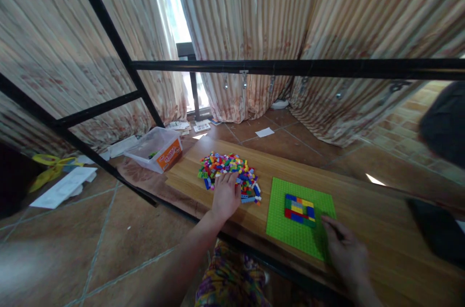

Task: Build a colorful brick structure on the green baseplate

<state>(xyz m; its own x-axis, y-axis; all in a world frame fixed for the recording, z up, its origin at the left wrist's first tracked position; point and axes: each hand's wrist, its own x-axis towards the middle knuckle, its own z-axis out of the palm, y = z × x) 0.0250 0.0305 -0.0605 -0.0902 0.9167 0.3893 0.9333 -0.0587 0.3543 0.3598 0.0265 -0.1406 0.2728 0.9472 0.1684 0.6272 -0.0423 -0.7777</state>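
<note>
My left hand reaches onto a heap of mixed toy building bricks. Its fingers are apart from the thumb and bent down among the bricks, with the fingertips partly hidden. A green baseplate lies to the right of the heap. Attached near its middle is a flat block of red, blue, yellow, green and orange bricks. My right hand is over the baseplate's right edge, just beside that block. Thumb and forefinger are closed in a pinch; whatever may be between them is too small and blurred to make out.
Everything rests on a long wooden bench top. A clear plastic box with an orange label stands past its left end. A dark flat object lies at the right. Black metal bars cross in front, and papers lie on the tiled floor.
</note>
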